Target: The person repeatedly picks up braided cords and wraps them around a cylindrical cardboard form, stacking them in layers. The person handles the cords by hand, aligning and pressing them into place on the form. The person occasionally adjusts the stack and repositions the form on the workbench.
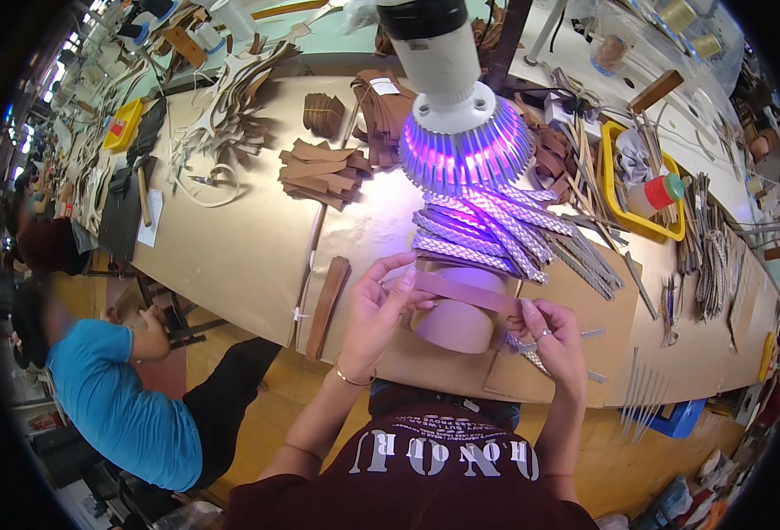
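In the head view, a reddish-brown strip [465, 293], flat, smooth and narrow, stretches nearly straight between the two hands near the bench's near edge, sloping slightly nearer toward the right. The left hand [379, 300] pinches its left end between thumb and fingers, the other fingers loosely curled; the right hand [549, 331] pinches the right end, thumb against fingertips. The strip passes over a tan rounded block [454, 331]; whether it touches the block, I cannot tell.

Just beyond, braided strips [469, 237] with a pale, glossy weave lie heaped under a ribbed metal lamp [468, 146] glowing violet, which limits the room above the far side. On the left, long flat brown strips [326, 307] lie stacked near the bench edge, and shiny brown covering shows on the bench [231, 265] beyond them. On the right, a flat brown board [609, 322] reaches toward the near edge. Farther off stand a yellow plastic tray [612, 190] at right and a fanned pile of short brown strips [323, 174] at left.
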Demonstrator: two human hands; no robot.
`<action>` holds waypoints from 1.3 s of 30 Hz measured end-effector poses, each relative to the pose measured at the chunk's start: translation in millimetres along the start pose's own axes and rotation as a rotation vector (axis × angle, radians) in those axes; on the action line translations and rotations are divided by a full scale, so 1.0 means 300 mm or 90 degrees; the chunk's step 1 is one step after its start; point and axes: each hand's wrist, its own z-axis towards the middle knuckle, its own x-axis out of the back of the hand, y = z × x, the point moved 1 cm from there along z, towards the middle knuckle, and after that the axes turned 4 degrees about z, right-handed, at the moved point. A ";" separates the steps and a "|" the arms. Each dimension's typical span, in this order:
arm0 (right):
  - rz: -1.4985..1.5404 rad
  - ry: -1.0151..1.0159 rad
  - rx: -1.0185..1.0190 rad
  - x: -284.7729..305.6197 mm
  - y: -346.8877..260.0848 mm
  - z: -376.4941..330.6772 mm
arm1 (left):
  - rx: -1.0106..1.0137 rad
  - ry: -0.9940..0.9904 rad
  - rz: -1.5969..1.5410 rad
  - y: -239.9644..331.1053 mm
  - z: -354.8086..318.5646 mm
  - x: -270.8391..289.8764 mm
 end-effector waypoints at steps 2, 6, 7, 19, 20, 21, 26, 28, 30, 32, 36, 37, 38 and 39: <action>0.000 0.010 -0.022 -0.002 0.001 0.004 | -0.001 -0.004 0.015 -0.001 -0.001 0.005; -0.003 0.021 -0.015 -0.002 0.006 0.005 | -0.016 0.001 0.056 -0.006 0.000 0.000; -0.007 0.025 -0.022 0.000 0.008 0.004 | -0.018 0.004 0.056 -0.008 0.002 -0.001; -0.036 0.124 -0.012 -0.020 0.087 0.025 | -0.064 0.115 0.218 -0.089 0.017 -0.025; -0.054 0.154 0.001 -0.040 0.102 0.021 | -0.148 0.121 0.276 -0.087 0.012 -0.020; -0.070 0.178 0.009 -0.052 0.111 0.014 | -0.191 0.133 0.347 -0.085 0.005 -0.012; -0.152 0.385 0.123 -0.056 0.054 -0.053 | -0.301 0.321 0.666 -0.033 0.006 0.168; -0.204 0.350 0.194 -0.080 -0.003 -0.086 | -0.352 0.408 0.834 -0.018 0.030 0.271; -0.254 0.224 0.282 -0.132 -0.071 -0.124 | -0.259 0.346 0.800 -0.039 0.046 0.337; -0.463 -0.041 0.477 -0.229 -0.117 -0.109 | -0.232 0.331 0.798 -0.060 0.051 0.373; -0.662 -0.278 0.455 -0.472 -0.086 -0.012 | -0.235 0.320 0.650 -0.084 0.042 0.375; -0.706 -0.268 0.465 -0.528 -0.061 0.022 | -0.250 0.324 0.642 -0.085 0.039 0.371; -0.769 -0.261 0.452 -0.576 -0.031 0.058 | -0.287 0.334 0.624 -0.085 0.035 0.367; -0.808 -0.241 0.459 -0.619 -0.001 0.091 | -0.303 0.338 0.643 -0.086 0.031 0.364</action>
